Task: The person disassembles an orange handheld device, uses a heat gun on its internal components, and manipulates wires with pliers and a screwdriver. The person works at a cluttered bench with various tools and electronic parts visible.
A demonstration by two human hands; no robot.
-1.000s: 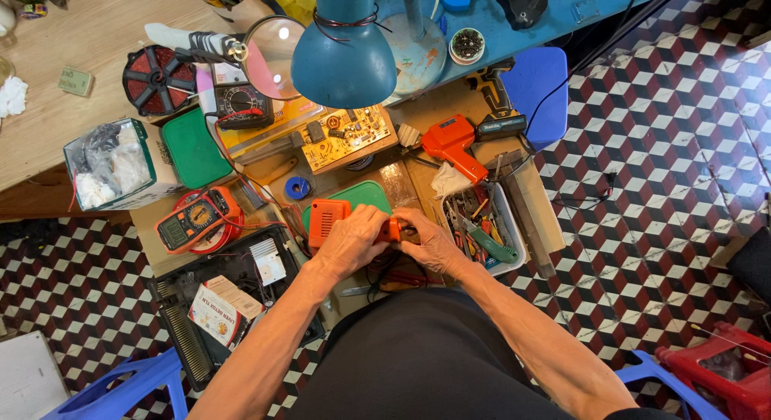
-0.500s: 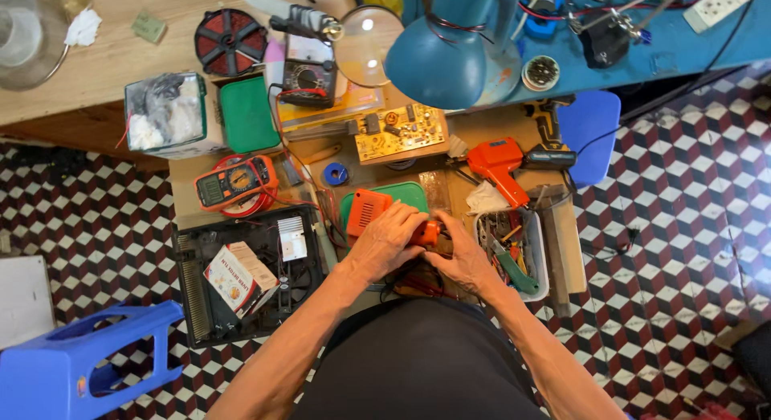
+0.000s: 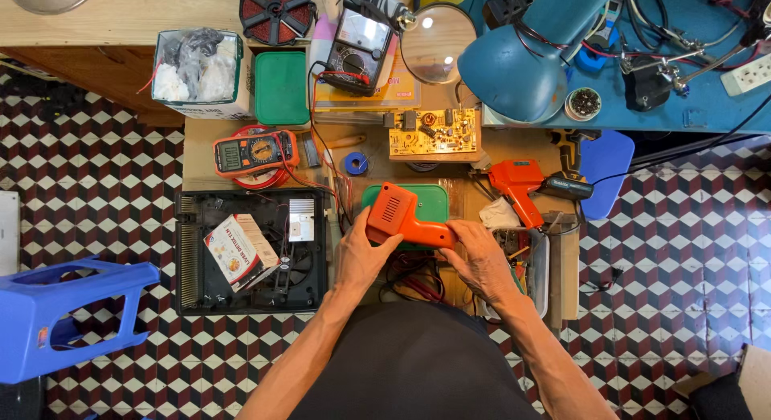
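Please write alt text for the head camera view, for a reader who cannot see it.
Seen from above, a person's left hand and right hand together hold an orange pistol-shaped tool over a cluttered workbench. Nearby lie an orange multimeter, a circuit board and a second orange tool.

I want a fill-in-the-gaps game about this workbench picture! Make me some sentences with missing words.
1. Both hands, the left hand and the right hand, hold a pistol-shaped tool coloured ____.
2. The lid lying under that tool is coloured ____.
3. The plastic stool on the checkered floor is coloured ____.
4. The circuit board lies next to a big blue ____.

Missing words: orange; green; blue; lamp
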